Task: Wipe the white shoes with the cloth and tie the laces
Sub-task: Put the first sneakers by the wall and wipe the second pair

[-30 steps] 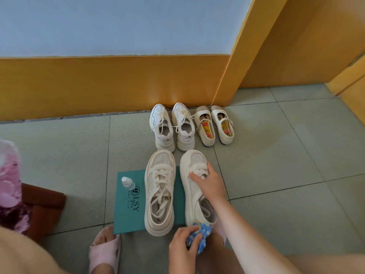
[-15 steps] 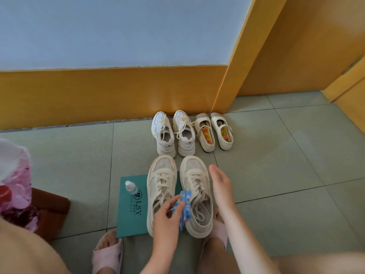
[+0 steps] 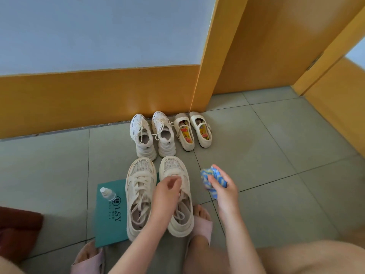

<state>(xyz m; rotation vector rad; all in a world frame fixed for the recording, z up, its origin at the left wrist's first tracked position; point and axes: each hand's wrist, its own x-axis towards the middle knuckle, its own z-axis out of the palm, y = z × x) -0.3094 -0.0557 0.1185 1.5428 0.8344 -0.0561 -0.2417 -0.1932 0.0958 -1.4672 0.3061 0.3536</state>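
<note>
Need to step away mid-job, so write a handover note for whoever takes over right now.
Right hand grips the blue cloth, off the shoes.
Left hand is on the laces of the right-side shoe; grip unclear.
The left-side shoe lies partly on the teal sheet, beside the small bottle.
Done: cannot tell how much is wiped.
Left: both shoes' laces look untied; tie them.

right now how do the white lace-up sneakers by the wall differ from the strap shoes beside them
The white lace-up sneakers close with laces; the strap shoes have one strap across the opening. The sneakers sit on thick, ridged soles; the strap shoes are lower. The sneakers' insides are plain and pale; the strap shoes' insoles are patterned yellow and red. Both pairs are pale and stand on the tile floor, toes toward the wall.
</note>
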